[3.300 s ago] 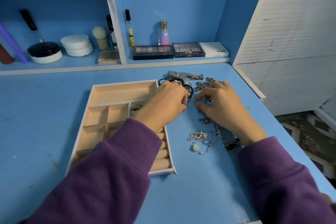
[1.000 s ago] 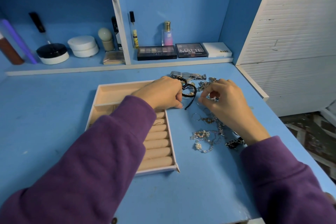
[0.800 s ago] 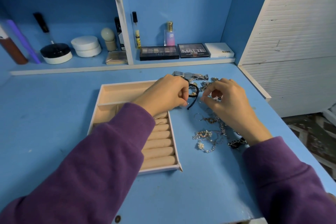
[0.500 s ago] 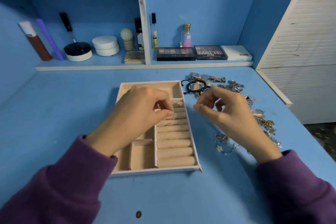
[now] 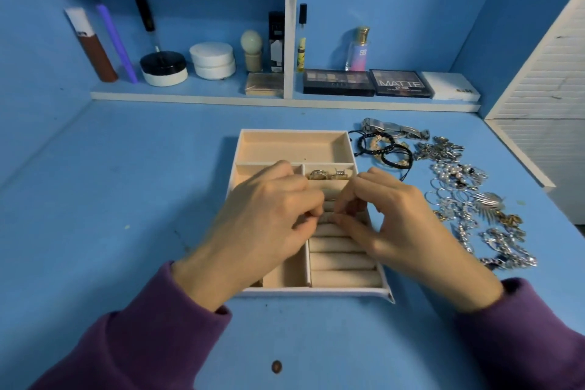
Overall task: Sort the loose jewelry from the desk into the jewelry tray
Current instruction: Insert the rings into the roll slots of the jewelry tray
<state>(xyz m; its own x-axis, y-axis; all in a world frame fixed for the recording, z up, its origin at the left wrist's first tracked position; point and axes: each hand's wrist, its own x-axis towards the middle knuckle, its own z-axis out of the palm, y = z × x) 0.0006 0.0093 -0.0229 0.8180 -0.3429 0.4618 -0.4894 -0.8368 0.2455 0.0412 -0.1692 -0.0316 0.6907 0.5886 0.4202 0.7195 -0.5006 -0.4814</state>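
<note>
Right hand (image 5: 395, 225) has joined left hand (image 5: 269, 218) over beige jewelry tray (image 5: 294, 149); cannot tell grasp.

Blue desk (image 5: 126, 199), beige jewelry tray (image 5: 294, 131) at centre. Left hand (image 5: 266, 222) and right hand (image 5: 389, 225) both over the ring rolls (image 5: 343, 263), fingers curled, tips meeting just above an upper roll; what they pinch, if anything, is too small to tell. Two rings (image 5: 329, 174) sit in the topmost roll slot. Right of the tray: watch (image 5: 392, 129), black bracelets (image 5: 384, 152), a spread of silver chains and earrings (image 5: 468, 206). Cosmetics line the shelf (image 5: 190, 93) behind.
</note>
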